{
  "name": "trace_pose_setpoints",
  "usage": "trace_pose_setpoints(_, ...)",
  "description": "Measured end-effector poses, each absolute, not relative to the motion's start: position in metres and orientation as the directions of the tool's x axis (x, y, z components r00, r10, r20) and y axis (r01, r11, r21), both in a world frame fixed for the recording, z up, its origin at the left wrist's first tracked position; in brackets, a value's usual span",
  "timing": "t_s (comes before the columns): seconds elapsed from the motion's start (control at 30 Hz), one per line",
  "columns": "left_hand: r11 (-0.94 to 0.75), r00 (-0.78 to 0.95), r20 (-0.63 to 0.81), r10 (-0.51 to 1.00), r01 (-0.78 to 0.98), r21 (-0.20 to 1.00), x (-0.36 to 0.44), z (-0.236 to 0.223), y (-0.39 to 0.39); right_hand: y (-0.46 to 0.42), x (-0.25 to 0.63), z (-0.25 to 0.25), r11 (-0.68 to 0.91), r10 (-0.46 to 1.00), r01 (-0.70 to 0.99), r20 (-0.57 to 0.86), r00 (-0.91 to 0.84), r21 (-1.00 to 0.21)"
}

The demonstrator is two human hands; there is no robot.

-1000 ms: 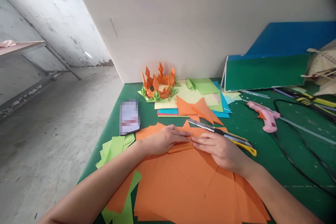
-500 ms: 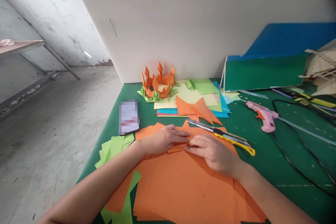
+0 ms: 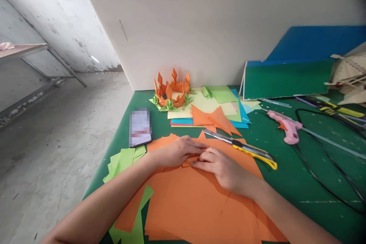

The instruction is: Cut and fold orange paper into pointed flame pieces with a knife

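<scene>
A small folded piece of orange paper (image 3: 187, 164) lies under my fingers on top of a stack of orange paper sheets (image 3: 194, 209). My left hand (image 3: 183, 150) presses on its upper edge, fingers close together. From the right, my right hand (image 3: 223, 167) grips the same piece along its lower edge, fingertips nearly against the left hand's. Most of the piece is hidden by both hands. Just beyond the right hand, a yellow-handled utility knife (image 3: 243, 146) rests across the stack. Folded orange paper pieces (image 3: 220, 118) lie further back.
An orange and green paper crown (image 3: 173, 101) stands at the back beside coloured sheets (image 3: 183, 114). A phone (image 3: 140, 127) and green paper strips (image 3: 124, 164) lie left. To the right are a pink glue gun (image 3: 287, 126) with its black cord (image 3: 314, 175) and a green board (image 3: 286, 80).
My right hand has slid left along the folded orange paper, closer to my left hand. The left hand stays almost in place.
</scene>
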State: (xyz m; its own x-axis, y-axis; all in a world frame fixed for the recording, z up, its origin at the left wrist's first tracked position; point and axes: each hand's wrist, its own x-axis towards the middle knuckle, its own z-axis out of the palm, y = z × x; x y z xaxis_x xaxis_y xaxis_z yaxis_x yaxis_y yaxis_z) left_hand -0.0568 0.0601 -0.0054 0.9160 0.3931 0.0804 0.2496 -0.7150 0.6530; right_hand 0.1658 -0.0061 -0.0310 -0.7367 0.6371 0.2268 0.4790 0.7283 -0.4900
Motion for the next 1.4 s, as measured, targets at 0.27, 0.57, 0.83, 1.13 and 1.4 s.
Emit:
trace_pose_setpoints(0.27, -0.715, 0.914, 0.072, 0.400, 0.262, 0.648, -0.056, -0.006, 0.059, -0.009, 0.157, -0.032, 0.729, 0.649, 0.560, 0.138, -0.748, -0.393)
trace_pose_setpoints(0.57, -0.719, 0.915, 0.083, 0.396, 0.253, 0.647, -0.055, -0.002, 0.058, -0.013, 0.154, -0.035, 0.749, 0.640, 0.577, 0.130, -0.758, -0.325)
trace_pose_setpoints(0.83, -0.713, 0.909, 0.069, 0.412, 0.274, 0.645, -0.057, -0.008, 0.060, -0.014, 0.153, -0.034, 0.760, 0.621, 0.573, 0.082, -0.779, -0.308)
trace_pose_setpoints(1.13, -0.719, 0.910, 0.076, 0.407, 0.268, 0.641, -0.059, -0.010, 0.061, -0.015, 0.151, -0.036, 0.751, 0.639, 0.599, 0.073, -0.766, -0.278)
trace_pose_setpoints(1.4, -0.740, 0.914, 0.113, 0.389, 0.237, 0.630, -0.056, -0.010, 0.060, -0.015, 0.155, -0.031, 0.746, 0.648, 0.589, 0.136, -0.750, -0.310)
